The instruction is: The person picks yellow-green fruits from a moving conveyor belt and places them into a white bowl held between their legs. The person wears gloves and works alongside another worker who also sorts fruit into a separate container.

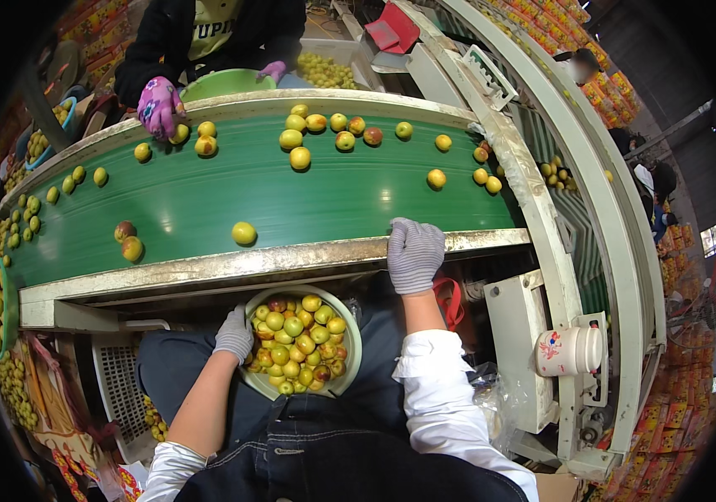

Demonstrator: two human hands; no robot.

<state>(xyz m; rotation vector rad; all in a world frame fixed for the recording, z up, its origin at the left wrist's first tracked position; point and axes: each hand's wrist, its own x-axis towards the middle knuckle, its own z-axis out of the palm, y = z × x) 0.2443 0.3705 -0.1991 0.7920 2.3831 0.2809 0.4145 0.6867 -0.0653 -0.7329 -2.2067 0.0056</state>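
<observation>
My left hand [234, 334], in a grey knit glove, holds the left rim of a pale green plastic basin [353, 351]. The basin sits between my legs, heaped with yellow-green and reddish-brown fruit [293, 339], probably jujubes. At the near metal rail [308, 253] of a green conveyor belt [333, 201], my right hand [416, 256] rests in a striped glove. Its fingers are curled, and the palm side is hidden. A single yellow fruit [244, 233] lies on the belt left of it; two more fruits [132, 248], partly brown, are further left.
Across the belt, a person's flowered glove [160, 108] touches fruit beside a green basin [229, 85]. Several fruits [299, 158] lie along the far side. A metal frame [540, 188] rises at right, near a cream jug [568, 351]. A white crate [123, 389] stands at my left.
</observation>
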